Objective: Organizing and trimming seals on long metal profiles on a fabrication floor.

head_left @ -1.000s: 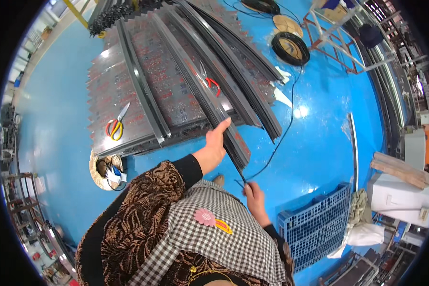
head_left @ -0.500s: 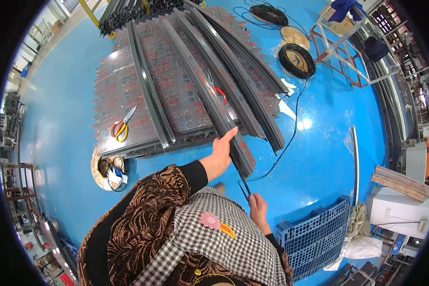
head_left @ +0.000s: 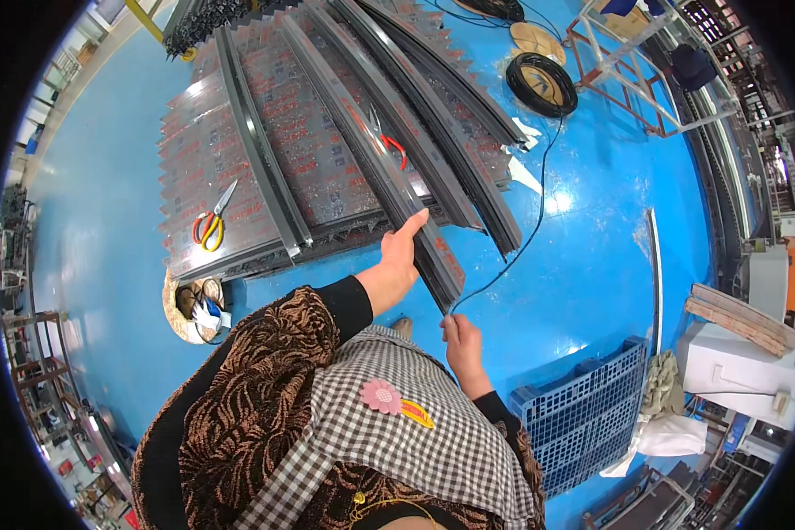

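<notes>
Head: left fingers point(head_left: 418, 220) hold profile point(head_left: 367, 146), right fingers point(head_left: 451, 329) pinch cord point(head_left: 539, 212).

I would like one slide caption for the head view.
Left hand holds a dark profile; right hand pinches black cord at the profile's near end.

A glossy blue workshop floor point(head_left: 97, 230) reflects white light point(head_left: 558, 202). A blue plastic grid pallet point(head_left: 583, 415) is at lower right, a metal frame point(head_left: 602, 64) at upper right, and shelving racks point(head_left: 35, 318) line the left edge.

Dark profile point(head_left: 362, 143) — slanted; black cord point(head_left: 520, 252) — curved.
</notes>
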`<state>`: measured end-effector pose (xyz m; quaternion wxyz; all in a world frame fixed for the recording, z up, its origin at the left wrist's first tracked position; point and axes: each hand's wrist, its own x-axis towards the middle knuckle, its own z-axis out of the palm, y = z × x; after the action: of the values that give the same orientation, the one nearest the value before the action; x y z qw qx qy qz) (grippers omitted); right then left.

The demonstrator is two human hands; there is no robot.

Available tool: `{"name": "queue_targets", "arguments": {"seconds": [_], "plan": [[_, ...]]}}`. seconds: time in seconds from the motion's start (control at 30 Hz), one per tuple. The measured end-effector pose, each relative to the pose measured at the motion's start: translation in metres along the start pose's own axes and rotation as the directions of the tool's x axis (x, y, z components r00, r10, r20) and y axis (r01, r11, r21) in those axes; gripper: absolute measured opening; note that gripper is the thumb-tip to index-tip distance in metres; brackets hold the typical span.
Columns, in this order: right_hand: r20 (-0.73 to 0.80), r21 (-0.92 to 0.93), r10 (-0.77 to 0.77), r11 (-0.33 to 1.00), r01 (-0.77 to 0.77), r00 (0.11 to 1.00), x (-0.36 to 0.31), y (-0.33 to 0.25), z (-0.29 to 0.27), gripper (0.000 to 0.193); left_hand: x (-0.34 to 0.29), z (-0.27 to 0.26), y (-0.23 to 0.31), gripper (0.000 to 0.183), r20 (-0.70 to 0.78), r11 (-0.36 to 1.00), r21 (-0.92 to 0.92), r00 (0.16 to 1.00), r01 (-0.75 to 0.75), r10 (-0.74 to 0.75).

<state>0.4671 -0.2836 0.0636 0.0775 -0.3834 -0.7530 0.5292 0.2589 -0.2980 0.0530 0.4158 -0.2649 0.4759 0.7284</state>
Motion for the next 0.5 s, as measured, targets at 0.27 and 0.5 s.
{"name": "queue_targets", "arguments": {"seconds": [0.27,0.5], "plan": [[-0.033,-0.121,-0.021,0.992,0.017,0.999,-0.039,0.036,-0.010,0.018,0.007,-0.012,0.000,0.060,0.026,0.999,-0.026,0.999,-0.039,0.040],[-0.029,-0.045,-0.004,0.999,0.003,1.000,-0.028,0.028,-0.004,0.016,-0.007,0.000,0.013,0.053,0.023,1.000,0.001,1.000,-0.017,0.017]]}}
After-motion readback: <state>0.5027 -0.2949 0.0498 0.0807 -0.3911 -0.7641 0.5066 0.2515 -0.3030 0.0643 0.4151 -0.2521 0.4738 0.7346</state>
